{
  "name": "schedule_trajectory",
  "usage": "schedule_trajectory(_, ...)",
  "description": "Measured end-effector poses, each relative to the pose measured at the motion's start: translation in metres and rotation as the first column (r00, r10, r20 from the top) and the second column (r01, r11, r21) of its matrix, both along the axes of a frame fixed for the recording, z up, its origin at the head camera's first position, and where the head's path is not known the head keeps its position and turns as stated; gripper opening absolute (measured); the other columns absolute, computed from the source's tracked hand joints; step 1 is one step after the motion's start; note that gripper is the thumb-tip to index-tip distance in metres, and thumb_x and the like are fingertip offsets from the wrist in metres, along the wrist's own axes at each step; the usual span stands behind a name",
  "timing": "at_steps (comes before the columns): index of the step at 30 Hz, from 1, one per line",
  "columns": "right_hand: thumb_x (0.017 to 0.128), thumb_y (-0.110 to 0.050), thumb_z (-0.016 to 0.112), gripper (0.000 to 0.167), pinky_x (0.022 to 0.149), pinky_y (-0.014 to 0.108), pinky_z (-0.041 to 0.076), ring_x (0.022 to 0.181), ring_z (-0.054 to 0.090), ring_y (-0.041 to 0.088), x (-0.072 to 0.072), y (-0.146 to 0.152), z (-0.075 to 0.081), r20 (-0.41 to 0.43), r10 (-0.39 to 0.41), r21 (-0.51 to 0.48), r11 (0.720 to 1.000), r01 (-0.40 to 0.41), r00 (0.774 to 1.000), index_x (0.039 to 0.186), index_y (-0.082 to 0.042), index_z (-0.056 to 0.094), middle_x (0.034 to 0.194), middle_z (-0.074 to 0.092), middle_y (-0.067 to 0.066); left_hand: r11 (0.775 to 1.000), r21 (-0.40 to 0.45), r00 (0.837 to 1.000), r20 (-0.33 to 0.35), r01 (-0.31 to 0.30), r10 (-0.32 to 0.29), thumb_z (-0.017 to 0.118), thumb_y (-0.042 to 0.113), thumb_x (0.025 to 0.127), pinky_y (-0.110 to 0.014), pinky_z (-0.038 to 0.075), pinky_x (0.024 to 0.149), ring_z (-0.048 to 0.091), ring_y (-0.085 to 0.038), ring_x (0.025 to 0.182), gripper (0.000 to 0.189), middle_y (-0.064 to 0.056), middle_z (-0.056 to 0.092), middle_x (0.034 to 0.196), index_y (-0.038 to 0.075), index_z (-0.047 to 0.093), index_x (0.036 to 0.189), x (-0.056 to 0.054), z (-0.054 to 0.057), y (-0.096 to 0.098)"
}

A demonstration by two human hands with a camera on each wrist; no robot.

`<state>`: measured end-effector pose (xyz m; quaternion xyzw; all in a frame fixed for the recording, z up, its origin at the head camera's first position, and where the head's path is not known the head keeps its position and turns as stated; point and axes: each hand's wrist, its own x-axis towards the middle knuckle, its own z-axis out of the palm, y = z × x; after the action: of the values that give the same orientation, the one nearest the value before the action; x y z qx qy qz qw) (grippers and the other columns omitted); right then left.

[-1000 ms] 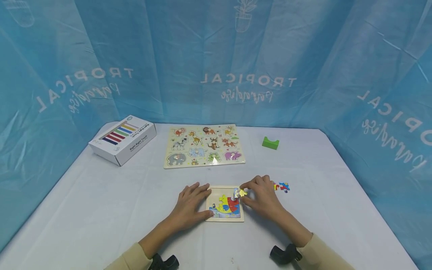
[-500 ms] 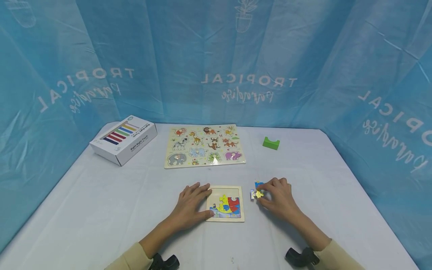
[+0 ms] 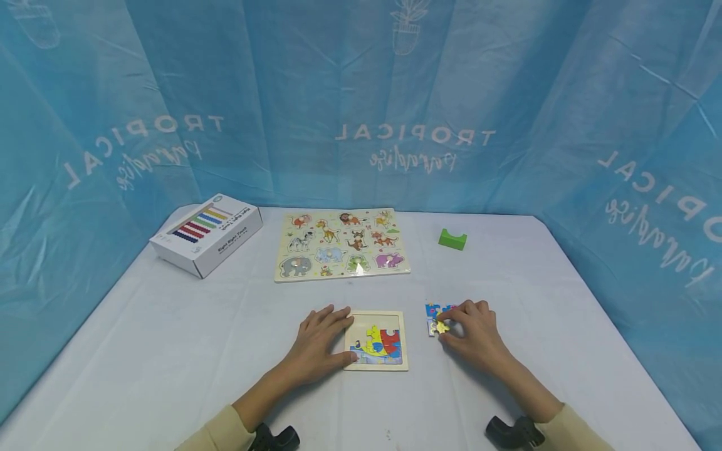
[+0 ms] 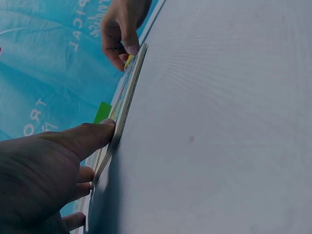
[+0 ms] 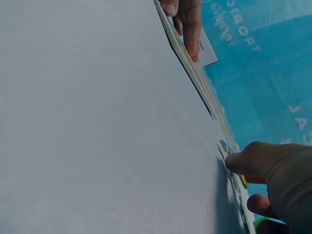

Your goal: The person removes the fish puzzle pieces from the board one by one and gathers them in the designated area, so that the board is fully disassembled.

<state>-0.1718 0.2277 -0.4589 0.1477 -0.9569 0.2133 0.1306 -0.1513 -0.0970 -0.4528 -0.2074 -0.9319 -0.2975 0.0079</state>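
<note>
White-clothed table [image 3: 338, 413]: outstretched left hand [image 3: 319, 346] likely steadies square wooden tray [image 3: 376, 368] at left edge; right hand [image 3: 477, 335] pinches yellow jigsaw piece [image 3: 442, 327].

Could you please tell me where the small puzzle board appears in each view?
Head: small puzzle board just below centre.
Left wrist: small puzzle board left of centre, nearly edge-on, slanting up rightward.
Right wrist: small puzzle board at upper middle, nearly edge-on, slanting down rightward.
Shared landmark: left hand, touching it in all three.

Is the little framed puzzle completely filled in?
No, only partly: the framed puzzle shows bare board along its top, and loose pieces lie by the right hand.
</note>
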Motion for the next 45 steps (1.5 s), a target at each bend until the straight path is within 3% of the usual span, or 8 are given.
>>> schedule_trajectory(27, 0.071, -0.018, 0.079, 0.029, 0.078, 0.039, 0.030, 0.091, 0.040, 0.021, 0.001, 0.001, 0.000, 0.046, -0.004, -0.020, 1.000, 0.005, 0.999, 0.098, -0.021, 0.072, 0.088, 0.054, 0.000, 1.000, 0.009, 1.000, -0.012, 0.005, -0.005, 0.072, 0.039, 0.076, -0.060, 0.017, 0.113, 0.030, -0.035, 0.140, 0.064, -0.005, 0.047, 0.144, 0.011, 0.056, 0.131, -0.001, -0.003, -0.002)
schedule_trajectory(33, 0.070, -0.020, 0.079, 0.029, 0.079, 0.039, 0.030, 0.092, 0.040, 0.021, 0.001, -0.003, 0.001, 0.035, -0.001, -0.033, 0.999, 0.002, 0.999, 0.098, -0.022, 0.072, 0.090, 0.055, 0.001, 1.000, 0.006, 1.000, -0.012, 0.002, -0.002, 0.073, 0.037, 0.076, -0.061, 0.017, 0.112, 0.031, -0.035, 0.139, 0.063, -0.006, 0.047, 0.144, 0.010, 0.056, 0.130, -0.001, 0.001, 0.000)
schedule_trajectory(45, 0.069, -0.023, 0.081, 0.031, 0.076, 0.035, 0.032, 0.091, 0.040, 0.017, 0.003, -0.030, 0.001, -0.021, 0.090, -0.049, 0.995, -0.091, 0.996, 0.098, -0.023, 0.072, 0.085, 0.053, -0.001, 0.999, 0.031, 1.000, -0.010, 0.013, -0.013, 0.074, 0.031, 0.074, -0.061, 0.018, 0.112, 0.030, -0.035, 0.140, 0.062, -0.009, 0.046, 0.144, 0.009, 0.057, 0.129, 0.001, 0.012, 0.016)
